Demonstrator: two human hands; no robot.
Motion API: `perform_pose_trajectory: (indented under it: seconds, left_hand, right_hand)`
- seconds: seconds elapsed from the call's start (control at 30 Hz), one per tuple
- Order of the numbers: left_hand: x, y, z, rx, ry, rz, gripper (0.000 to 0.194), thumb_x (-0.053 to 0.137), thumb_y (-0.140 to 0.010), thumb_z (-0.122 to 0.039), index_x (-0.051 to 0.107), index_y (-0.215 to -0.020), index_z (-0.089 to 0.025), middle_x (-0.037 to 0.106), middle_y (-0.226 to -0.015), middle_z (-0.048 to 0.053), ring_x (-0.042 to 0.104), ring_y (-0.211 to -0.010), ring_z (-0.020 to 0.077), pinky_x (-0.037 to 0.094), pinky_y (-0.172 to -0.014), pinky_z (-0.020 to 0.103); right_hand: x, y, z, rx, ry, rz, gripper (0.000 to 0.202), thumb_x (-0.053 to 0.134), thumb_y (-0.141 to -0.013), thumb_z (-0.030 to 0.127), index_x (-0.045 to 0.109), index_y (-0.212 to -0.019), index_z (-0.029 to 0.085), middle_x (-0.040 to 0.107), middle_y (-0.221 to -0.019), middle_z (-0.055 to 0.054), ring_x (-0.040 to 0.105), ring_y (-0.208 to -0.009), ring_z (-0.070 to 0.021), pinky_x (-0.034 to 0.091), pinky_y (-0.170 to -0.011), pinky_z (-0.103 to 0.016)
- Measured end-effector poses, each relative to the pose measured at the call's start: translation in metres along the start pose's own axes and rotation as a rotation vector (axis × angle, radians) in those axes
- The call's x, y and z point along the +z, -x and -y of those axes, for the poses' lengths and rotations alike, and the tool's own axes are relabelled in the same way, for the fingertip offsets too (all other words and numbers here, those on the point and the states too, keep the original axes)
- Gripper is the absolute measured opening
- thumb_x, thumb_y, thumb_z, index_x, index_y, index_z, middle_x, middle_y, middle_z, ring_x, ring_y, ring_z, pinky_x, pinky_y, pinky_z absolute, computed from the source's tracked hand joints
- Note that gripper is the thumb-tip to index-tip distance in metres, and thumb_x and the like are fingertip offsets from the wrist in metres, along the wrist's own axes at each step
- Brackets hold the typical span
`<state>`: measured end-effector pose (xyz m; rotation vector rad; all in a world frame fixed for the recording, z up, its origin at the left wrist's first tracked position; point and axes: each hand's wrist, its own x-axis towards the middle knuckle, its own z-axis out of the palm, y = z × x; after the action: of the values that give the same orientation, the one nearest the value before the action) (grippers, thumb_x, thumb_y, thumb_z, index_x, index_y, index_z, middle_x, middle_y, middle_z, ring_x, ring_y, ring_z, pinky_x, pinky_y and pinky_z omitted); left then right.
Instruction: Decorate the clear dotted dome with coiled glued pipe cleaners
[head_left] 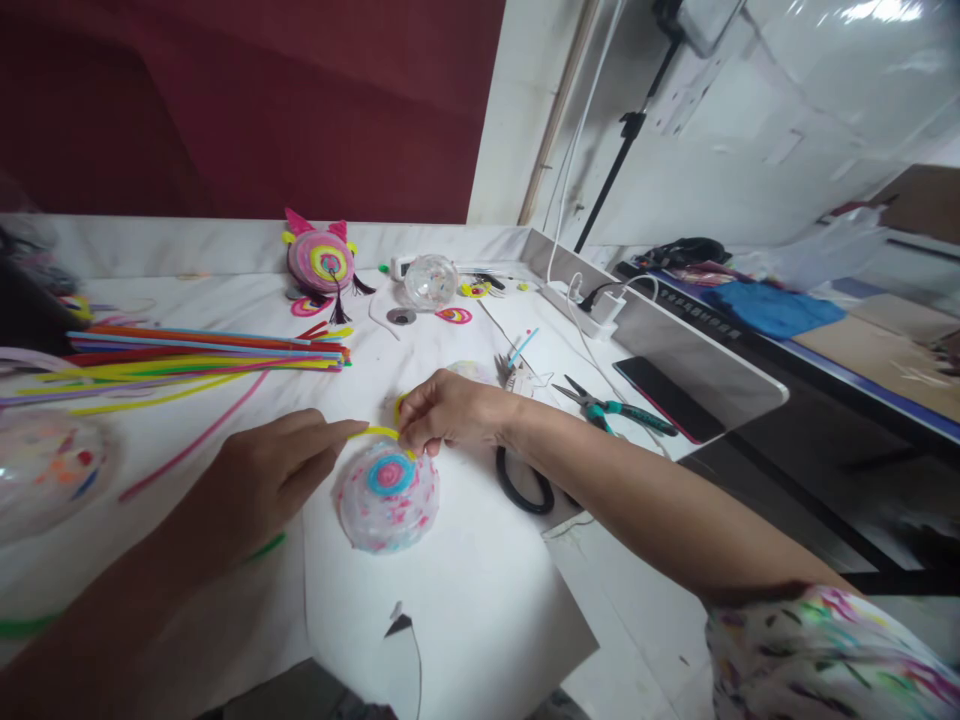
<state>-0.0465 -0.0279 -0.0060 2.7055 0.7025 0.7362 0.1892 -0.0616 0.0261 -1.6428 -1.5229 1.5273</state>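
Observation:
Between my two hands a yellow pipe cleaner [379,433] runs along the upper edge of a clear plastic dome [397,515]. The dome lies on white paper, has pink flecks, and carries a coil with a blue ring around a pink middle. My left hand [274,475] is closed at the yellow piece's left end, index finger stretched along it. My right hand [446,408] pinches the other end just above the dome. A bit of yellow shows past the right fingertips; the palm hides the rest. Black scissor handles [525,485] lie under the right forearm.
Pliers [615,408] and a black phone [667,400] lie to the right. A bundle of coloured pipe cleaners [210,350] lies at left, above another clear dome [49,470]. At the back stand a pink eared ornament [321,262] and a clear ball [430,282]. A power strip [589,315] has cables.

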Motion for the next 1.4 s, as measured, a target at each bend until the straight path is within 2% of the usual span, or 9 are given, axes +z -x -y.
perform_pose_trajectory:
  seconds: [0.17, 0.4, 0.57, 0.7, 0.97, 1.17, 1.4]
  left_hand:
    - [0.010, 0.001, 0.003, 0.014, 0.027, 0.006, 0.035, 0.044, -0.100, -0.035, 0.071, -0.117, -0.022, 0.071, -0.082, 0.001, 0.067, -0.070, 0.0143, 0.050, -0.063, 0.022]
    - [0.020, 0.003, 0.005, 0.000, 0.058, -0.018, 0.030, 0.042, -0.101, -0.029, 0.069, -0.114, -0.025, 0.070, -0.096, 0.002, 0.067, -0.084, 0.0150, 0.052, -0.074, 0.025]
    - [0.023, 0.002, -0.005, 0.010, -0.030, -0.048, 0.025, 0.055, -0.096, -0.041, 0.067, -0.111, -0.025, 0.064, -0.092, -0.001, 0.055, -0.060, 0.0100, 0.047, -0.060, 0.023]
    - [0.026, 0.002, -0.009, 0.058, -0.101, -0.052, 0.034, 0.062, -0.090, -0.045, 0.064, -0.117, -0.026, 0.061, -0.093, 0.000, 0.065, -0.076, 0.0156, 0.049, -0.062, 0.025]
    - [0.023, 0.000, -0.011, 0.047, -0.142, 0.007, 0.026, 0.060, -0.089, -0.041, 0.066, -0.111, -0.029, 0.061, -0.093, 0.000, 0.065, -0.078, 0.0160, 0.051, -0.063, 0.025]
    - [0.022, 0.000, -0.012, 0.124, -0.173, -0.017, 0.025, 0.053, -0.096, -0.040, 0.068, -0.109, -0.025, 0.056, -0.088, 0.000, 0.063, -0.071, 0.0143, 0.045, -0.057, 0.025]
    - [0.024, 0.002, -0.006, 0.135, -0.176, -0.018, 0.028, 0.051, -0.098, -0.045, 0.071, -0.108, -0.030, 0.059, -0.089, -0.001, 0.062, -0.071, 0.0131, 0.040, -0.057, 0.023]
  right_hand:
    - [0.002, -0.003, -0.005, -0.033, -0.025, -0.021, 0.017, 0.066, -0.070, -0.001, 0.066, -0.062, 0.014, 0.060, -0.049, 0.006, 0.054, -0.047, -0.0063, 0.042, -0.049, -0.017]
    - [0.006, -0.001, -0.004, -0.055, -0.024, -0.051, 0.021, 0.064, -0.067, -0.004, 0.065, -0.056, 0.014, 0.058, -0.047, 0.006, 0.052, -0.047, -0.0073, 0.045, -0.052, -0.019]
    - [0.007, 0.003, -0.002, -0.076, -0.008, -0.072, 0.022, 0.063, -0.066, -0.004, 0.064, -0.054, 0.015, 0.058, -0.047, 0.005, 0.053, -0.048, -0.0081, 0.046, -0.054, -0.021]
    - [0.008, 0.003, -0.004, -0.097, 0.042, -0.072, 0.022, 0.064, -0.068, -0.003, 0.064, -0.055, 0.015, 0.058, -0.048, 0.005, 0.052, -0.048, -0.0080, 0.045, -0.055, -0.021]
    - [0.010, 0.006, -0.002, -0.123, 0.133, -0.109, 0.019, 0.068, -0.072, -0.001, 0.066, -0.060, 0.014, 0.058, -0.049, 0.006, 0.054, -0.051, -0.0078, 0.047, -0.058, -0.021]
    - [0.011, 0.012, 0.002, -0.127, 0.144, -0.088, 0.017, 0.070, -0.076, 0.000, 0.068, -0.065, 0.013, 0.057, -0.048, 0.006, 0.054, -0.050, -0.0076, 0.047, -0.058, -0.020]
    - [0.008, 0.009, 0.004, -0.184, 0.259, -0.085, 0.015, 0.073, -0.074, -0.003, 0.073, -0.067, 0.010, 0.062, -0.059, 0.003, 0.055, -0.061, -0.0082, 0.045, -0.063, -0.020]
